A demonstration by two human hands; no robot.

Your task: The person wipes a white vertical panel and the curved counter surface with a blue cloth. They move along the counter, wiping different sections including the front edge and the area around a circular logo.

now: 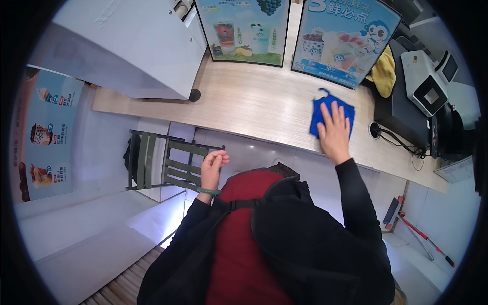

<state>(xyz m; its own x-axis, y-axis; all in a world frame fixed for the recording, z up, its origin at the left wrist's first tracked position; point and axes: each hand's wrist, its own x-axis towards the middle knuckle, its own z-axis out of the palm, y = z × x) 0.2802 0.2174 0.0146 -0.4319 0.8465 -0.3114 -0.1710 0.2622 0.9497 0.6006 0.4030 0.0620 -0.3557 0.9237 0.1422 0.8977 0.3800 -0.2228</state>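
Note:
My right hand [335,131] lies flat, palm down, on a blue cloth [346,106] and presses it against the wood-grain counter [244,99]. The cloth is folded into a rough square, with a loose thread or corner curling from its far edge. My fingers rest on top of it and do not close around it. In front of my body, my left hand [214,163] hangs in the air short of the counter's near edge. Its fingers are curled in with nothing visible in them, and a green bangle [209,191] circles the wrist.
Two framed drink posters [248,34] stand at the counter's back. A white machine [129,49] occupies the left. On the right are a yellow cloth [384,72], a black box [400,106], a white payment terminal [423,82] and cables [400,143]. A folding chair [183,160] stands below.

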